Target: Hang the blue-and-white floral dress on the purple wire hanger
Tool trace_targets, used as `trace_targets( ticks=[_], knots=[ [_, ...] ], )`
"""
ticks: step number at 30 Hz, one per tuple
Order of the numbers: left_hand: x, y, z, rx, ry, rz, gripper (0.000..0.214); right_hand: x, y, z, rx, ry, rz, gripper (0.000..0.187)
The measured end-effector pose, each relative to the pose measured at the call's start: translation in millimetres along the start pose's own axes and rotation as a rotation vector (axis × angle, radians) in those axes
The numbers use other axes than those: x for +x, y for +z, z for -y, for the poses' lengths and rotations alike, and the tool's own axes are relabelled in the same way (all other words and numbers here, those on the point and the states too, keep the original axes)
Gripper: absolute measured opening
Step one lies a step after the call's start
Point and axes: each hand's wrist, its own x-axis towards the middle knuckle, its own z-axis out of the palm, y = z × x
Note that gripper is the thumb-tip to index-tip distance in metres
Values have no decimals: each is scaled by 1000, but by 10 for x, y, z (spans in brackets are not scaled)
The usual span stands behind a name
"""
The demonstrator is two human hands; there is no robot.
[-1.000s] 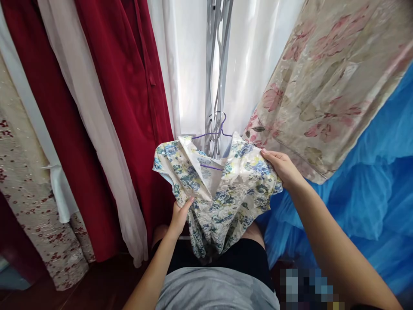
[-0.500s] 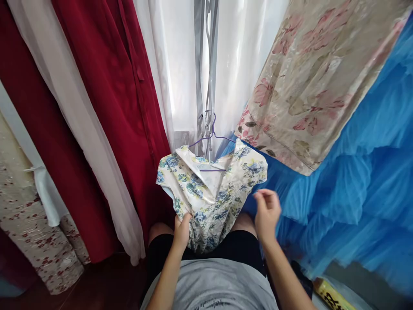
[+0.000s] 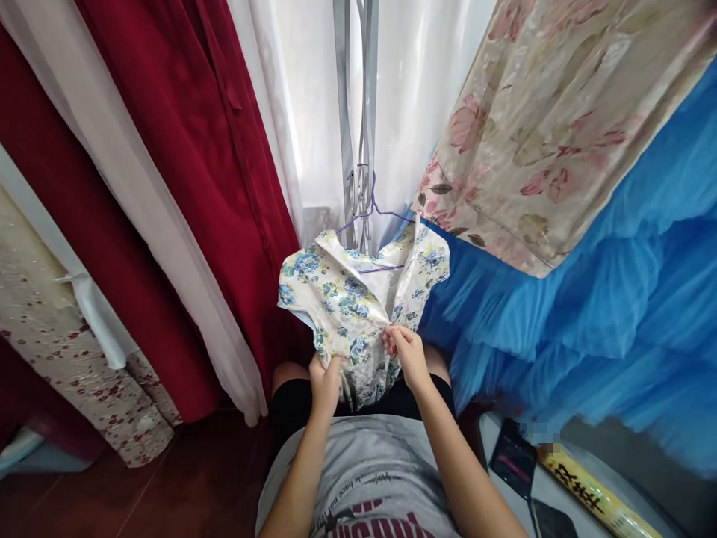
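Note:
A cream dress with blue and yellow flowers (image 3: pixel 350 302) hangs by its shoulders on a thin purple hanger (image 3: pixel 374 196). Its hook is up by grey strips against a white curtain. My left hand (image 3: pixel 326 382) grips the garment's left side below the armhole, thumb on the front. At the bottom of the V-neck, my right hand (image 3: pixel 408 353) pinches the fabric edge between thumb and fingers. The lower part of the garment falls toward my lap and is partly hidden by my hands and body.
Dark red cloth (image 3: pixel 162 187) hangs on the left. To the right are a floral beige panel (image 3: pixel 538 142) and blue ruffled tulle (image 3: pixel 588 314). A black phone-like object (image 3: pixel 514 456) and a yellow packet (image 3: pixel 594 489) lie on a pale surface at lower right.
My right hand has moved left from beside the garment onto the V-neck and closed on its fabric. My left hand keeps its hold. The view has shifted slightly.

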Motion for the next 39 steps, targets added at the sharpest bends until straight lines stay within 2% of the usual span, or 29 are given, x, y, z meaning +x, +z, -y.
trace_targets(
  ticks=[3,4,5,7,9,10,13,16,20,24,27,29,31,32,34,36,37,39],
  knots=[
    [-7,-48,-118,72,269,-130,60,-120,-28,96,167,113,17,27],
    [-28,-22,-162,112,338,-155,59,-147,-27,136,213,150,48,27],
    [-55,31,-203,152,388,-125,55,-170,-21,176,239,183,86,27],
    [-106,209,-271,187,432,104,48,-206,0,242,249,226,159,29],
    [-129,434,-315,155,405,364,46,-237,16,286,223,228,210,31],
    [-125,539,-328,146,384,441,43,-249,16,303,207,217,226,31],
    [-80,741,-346,203,387,484,17,-235,-19,379,150,193,224,32],
    [-50,759,-363,371,475,515,7,-53,-42,581,120,161,167,30],
    [-105,681,-512,731,540,557,10,483,56,1110,96,64,167,27],
    [-240,643,-782,1171,647,741,23,975,227,1705,134,31,202,17],
    [-277,625,-923,1358,702,876,34,1078,326,1946,227,11,189,15],
    [-199,612,-1002,1304,700,921,26,1032,355,1965,223,-36,175,17],
    [-23,611,-1129,1120,692,883,14,951,349,1903,182,-98,169,19],
    [94,619,-1226,1002,691,813,12,912,336,1861,157,-120,173,20],
    [357,657,-1488,765,728,591,19,850,302,1790,109,-140,192,22],
    [620,721,-1798,588,827,407,32,814,273,1765,67,-162,205,23],
    [737,761,-1947,553,897,382,36,807,264,1769,48,-179,213,24],
    [919,849,-2187,579,1034,450,27,817,256,1790,17,-216,225,25]
  ],
)
